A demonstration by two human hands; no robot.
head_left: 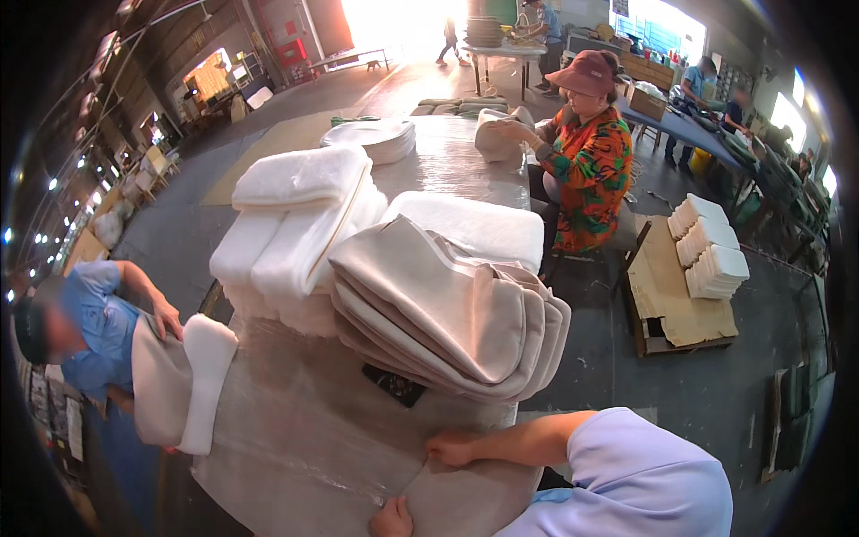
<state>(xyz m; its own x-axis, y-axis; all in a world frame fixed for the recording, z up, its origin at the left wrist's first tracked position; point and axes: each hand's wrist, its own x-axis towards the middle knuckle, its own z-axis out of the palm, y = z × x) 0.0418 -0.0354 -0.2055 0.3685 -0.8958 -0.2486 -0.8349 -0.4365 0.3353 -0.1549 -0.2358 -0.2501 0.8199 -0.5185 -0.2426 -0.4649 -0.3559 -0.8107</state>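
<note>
At the table's near edge lies a beige fabric piece (488, 494), spread flat under my hands. My right hand (452, 447) is closed on its upper edge, with the forearm reaching in from the right. Lower down, my left hand (391, 517) is closed at the fabric's left edge, partly cut off by the picture's lower rim. A line of the fabric's edge runs between the two hands. Just beyond them is a heaped stack of folded beige fabric covers (447, 304), and a dark flat object (394, 385) lies by its foot.
White padded cushions (300, 215) are piled behind the covers on the film-covered table (286, 403). At left, a co-worker handles a beige cover and a white pad (208, 376). Another person in a patterned shirt (591, 170) works at the far right side. White pads (711, 246) stand on cardboard at right.
</note>
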